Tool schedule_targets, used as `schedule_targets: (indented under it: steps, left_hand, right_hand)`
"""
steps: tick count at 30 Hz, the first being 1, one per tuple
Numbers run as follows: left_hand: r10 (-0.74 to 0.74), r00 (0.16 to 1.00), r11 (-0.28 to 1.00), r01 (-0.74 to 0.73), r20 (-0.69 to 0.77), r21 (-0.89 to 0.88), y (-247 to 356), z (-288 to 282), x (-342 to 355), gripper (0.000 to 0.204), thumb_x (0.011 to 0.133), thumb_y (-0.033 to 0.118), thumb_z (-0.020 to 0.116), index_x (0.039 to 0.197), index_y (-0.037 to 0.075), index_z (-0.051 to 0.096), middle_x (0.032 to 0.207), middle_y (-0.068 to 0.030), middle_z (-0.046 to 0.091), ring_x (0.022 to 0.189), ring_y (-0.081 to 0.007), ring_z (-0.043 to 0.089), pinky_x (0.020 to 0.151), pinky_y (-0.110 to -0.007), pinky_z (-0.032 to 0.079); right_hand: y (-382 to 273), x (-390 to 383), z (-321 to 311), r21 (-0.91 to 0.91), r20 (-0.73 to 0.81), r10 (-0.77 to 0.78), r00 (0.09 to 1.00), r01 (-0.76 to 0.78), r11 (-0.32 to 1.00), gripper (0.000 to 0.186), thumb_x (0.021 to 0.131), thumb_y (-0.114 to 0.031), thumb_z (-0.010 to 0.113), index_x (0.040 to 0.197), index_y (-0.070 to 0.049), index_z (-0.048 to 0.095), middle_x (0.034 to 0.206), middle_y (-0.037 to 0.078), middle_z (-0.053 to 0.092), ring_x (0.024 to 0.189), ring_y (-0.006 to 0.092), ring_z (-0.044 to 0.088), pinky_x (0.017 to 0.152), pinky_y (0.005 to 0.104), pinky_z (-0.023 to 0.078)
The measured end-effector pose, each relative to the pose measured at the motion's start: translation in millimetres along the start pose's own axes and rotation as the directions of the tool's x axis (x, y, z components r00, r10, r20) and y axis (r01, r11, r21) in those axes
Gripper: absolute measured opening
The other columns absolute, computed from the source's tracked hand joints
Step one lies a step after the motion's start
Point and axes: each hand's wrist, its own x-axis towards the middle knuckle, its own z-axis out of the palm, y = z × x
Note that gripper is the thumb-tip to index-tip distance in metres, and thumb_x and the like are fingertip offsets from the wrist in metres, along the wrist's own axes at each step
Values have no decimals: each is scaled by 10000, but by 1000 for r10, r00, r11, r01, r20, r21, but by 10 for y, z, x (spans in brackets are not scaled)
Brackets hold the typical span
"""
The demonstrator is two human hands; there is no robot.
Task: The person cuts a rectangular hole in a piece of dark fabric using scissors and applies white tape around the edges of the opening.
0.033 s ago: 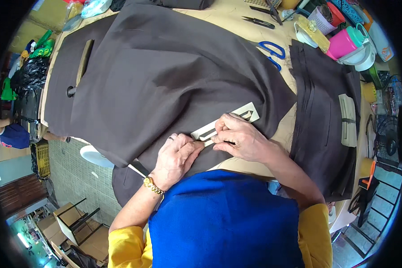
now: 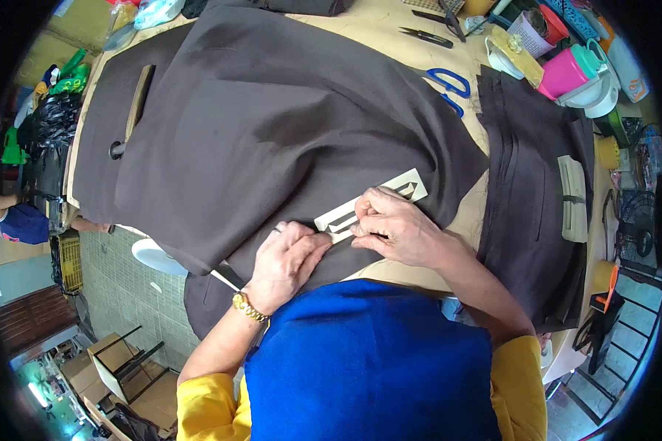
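Note:
A large dark brown cloth (image 2: 272, 103) lies rumpled over the table in front of me. Near its front edge rests a cream strip (image 2: 413, 178) with long narrow slits through which dark cloth shows. My right hand (image 2: 393, 228) is closed over the middle of the strip, its thumb and fingers pinching at the near edge. At the strip's left end my left hand (image 2: 290, 253) is also closed, with thumb and forefinger pressed together on the cream material. The two sets of fingertips are close together, and exactly what lies between them is partly hidden.
Blue-handled scissors (image 2: 449, 82) lie partly under the cloth. Stacked dark panels (image 2: 526, 176) with a cream bundle (image 2: 572, 198) are at right. Thread snips (image 2: 426, 37) and a pink container (image 2: 566, 72) stand farther back. A wooden stick (image 2: 140, 103) lies at left; another person's arm (image 2: 88, 224) shows beyond.
My left wrist has shifted very slightly to the left, and its fingertips sit a little differently on the strip. My right hand stays in place.

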Motion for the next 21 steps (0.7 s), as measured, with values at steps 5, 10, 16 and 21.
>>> schedule_targets:
  steps: [5, 10, 16, 21]
  left_hand:
    - [-96, 995, 994, 95, -6, -52, -50, -61, -89, 307, 699, 64, 786, 917, 43, 572, 840, -86, 618, 742, -253, 589, 661, -336, 469]
    - [-95, 995, 995, 95, 26, -1, -34, -53, -55, 320, 719, 69, 764, 1023, 72, 663, 795, -55, 574, 741, -222, 566, 667, -337, 458]
    - [-78, 987, 997, 79, 139, -3, -40, -302, -37, 311, 699, 54, 747, 1006, 104, 728, 749, -29, 532, 710, -208, 537, 660, -319, 451]
    - [-7, 1000, 998, 7, -13, -68, 172, -162, 245, 240, 729, 28, 731, 964, 69, 707, 825, -70, 605, 747, -233, 580, 668, -325, 471]
  right_hand:
    - [-65, 21, 21, -47, -10, 40, 999, -40, 998, 214, 712, -102, 752, 910, -57, 682, 941, 80, 526, 889, 255, 553, 792, 363, 468]
    - [-99, 12, -10, -113, 73, 51, 996, -43, 993, 215, 713, -72, 747, 922, -61, 694, 958, 78, 540, 898, 249, 560, 795, 366, 467]
    - [-118, -198, -420, 28, -121, 150, 981, -148, 989, 138, 753, -18, 727, 886, -17, 689, 912, 94, 638, 850, 235, 630, 745, 315, 504]
    - [9, -251, -498, -225, -238, 68, 969, -123, 967, 92, 774, 16, 701, 862, 14, 676, 906, 100, 662, 849, 233, 656, 736, 296, 532]
